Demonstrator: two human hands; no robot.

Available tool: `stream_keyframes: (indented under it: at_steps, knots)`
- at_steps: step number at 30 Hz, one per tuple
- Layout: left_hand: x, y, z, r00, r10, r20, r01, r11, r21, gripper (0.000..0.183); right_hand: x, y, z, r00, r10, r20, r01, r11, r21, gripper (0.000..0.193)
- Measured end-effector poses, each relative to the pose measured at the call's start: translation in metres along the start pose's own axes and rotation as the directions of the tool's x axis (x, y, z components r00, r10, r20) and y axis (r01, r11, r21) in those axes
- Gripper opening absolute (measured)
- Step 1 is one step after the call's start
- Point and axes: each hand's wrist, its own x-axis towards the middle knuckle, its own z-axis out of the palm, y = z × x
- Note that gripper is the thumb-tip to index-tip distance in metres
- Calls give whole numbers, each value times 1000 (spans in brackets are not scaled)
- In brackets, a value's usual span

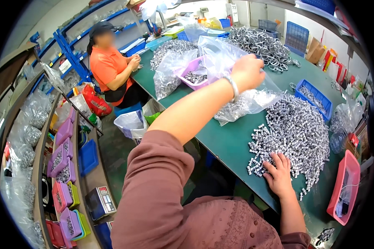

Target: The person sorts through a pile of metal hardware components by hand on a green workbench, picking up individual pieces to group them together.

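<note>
My left hand [247, 71], a pale bracelet at its wrist, reaches over the table with its fingers curled on a clear plastic bag [272, 89]. The fingertips are partly hidden. Small shiny metal pieces [230, 110] show through the lower part of the bag. My right hand [279, 176] lies palm down with fingers apart on the near left edge of a large heap of small silver metal parts [297, 133]. Beyond the bag stands a pink-purple bin [187, 81] with metal pieces inside.
A blue tray [329, 106] of small parts and a pink basket [348, 174] stand on the right. Metal rings [259, 45] are heaped at the back of the green table [224, 145]. A person in orange [112, 68] works across at left; shelves with bins [64, 157] line the left.
</note>
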Motion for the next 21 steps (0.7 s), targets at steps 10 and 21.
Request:
stream_keyframes:
  at_steps: [10, 21]
  knots:
    - [-176, 66, 28, 836, 226, 501, -75, 950, -304, 68, 3, 2, -8, 998, 35, -48, -33, 999, 42, 30]
    - [-188, 77, 74, 751, 184, 634, 82, 927, -366, 76, 3, 5, -6, 989, 82, -120, -74, 995, 69, 26]
